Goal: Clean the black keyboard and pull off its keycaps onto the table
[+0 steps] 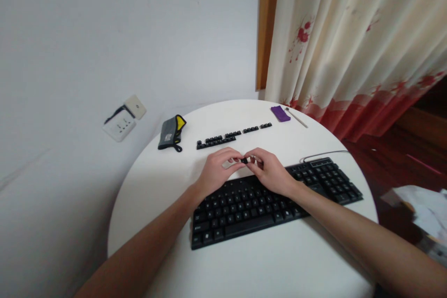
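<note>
A black keyboard point(268, 202) lies across a round white table point(244, 270). Both my hands meet just above its back edge. My left hand point(218, 170) has its fingers curled, fingertips pinched toward the middle. My right hand point(268, 170) is also curled, and between the two sets of fingertips sits a small black keycap point(244, 160). A pale tool or part shows under my left fingers, too small to name. Behind the hands a row of loose black keycaps point(232, 136) is laid out on the table.
A grey and yellow pouch point(171, 132) lies at the back left of the table. A purple object point(280, 113) and a thin metal stick point(296, 118) lie at the back right. The keyboard's cable point(324, 153) runs off right. Curtain behind, wall socket point(120, 125) left.
</note>
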Motion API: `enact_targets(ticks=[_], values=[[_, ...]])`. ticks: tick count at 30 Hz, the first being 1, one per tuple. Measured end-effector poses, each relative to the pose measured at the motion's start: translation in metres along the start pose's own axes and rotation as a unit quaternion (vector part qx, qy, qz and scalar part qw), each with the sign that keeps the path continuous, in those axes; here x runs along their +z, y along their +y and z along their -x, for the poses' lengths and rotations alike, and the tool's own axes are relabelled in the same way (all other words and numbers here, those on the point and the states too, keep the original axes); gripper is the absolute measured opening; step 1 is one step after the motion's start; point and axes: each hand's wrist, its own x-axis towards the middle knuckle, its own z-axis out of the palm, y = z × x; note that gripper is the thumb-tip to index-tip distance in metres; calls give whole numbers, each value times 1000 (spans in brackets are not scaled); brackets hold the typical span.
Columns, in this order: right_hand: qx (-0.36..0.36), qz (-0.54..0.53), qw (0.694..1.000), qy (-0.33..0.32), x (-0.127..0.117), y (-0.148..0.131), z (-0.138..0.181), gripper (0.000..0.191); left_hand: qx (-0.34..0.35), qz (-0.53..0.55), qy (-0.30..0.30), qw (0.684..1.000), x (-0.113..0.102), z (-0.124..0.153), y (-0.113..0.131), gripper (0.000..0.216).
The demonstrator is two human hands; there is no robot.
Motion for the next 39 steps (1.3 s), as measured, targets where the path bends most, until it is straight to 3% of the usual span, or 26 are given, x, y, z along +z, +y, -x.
enact_targets(ticks=[12,16,20,26,30,39], values=[[-17,41,999,-12,-9,-3,-2,10,-11,45,4,999,0,1,-3,15],[13,83,996,24,-25,7,-10,12,-47,6,16,999,-3,-1,-5,17],[111,147,982,45,-41,31,-18,18,-79,-45,-42,995,-7,-1,-20,23],[211,203,956,-25,-41,56,-22,20,-100,-94,-165,977,-7,6,-41,26],[233,206,948,-57,-37,59,-20,23,-89,-106,-180,974,-9,5,-38,27],[242,242,939,-25,-33,49,-19,16,-107,-71,-186,974,-2,7,-41,26]])
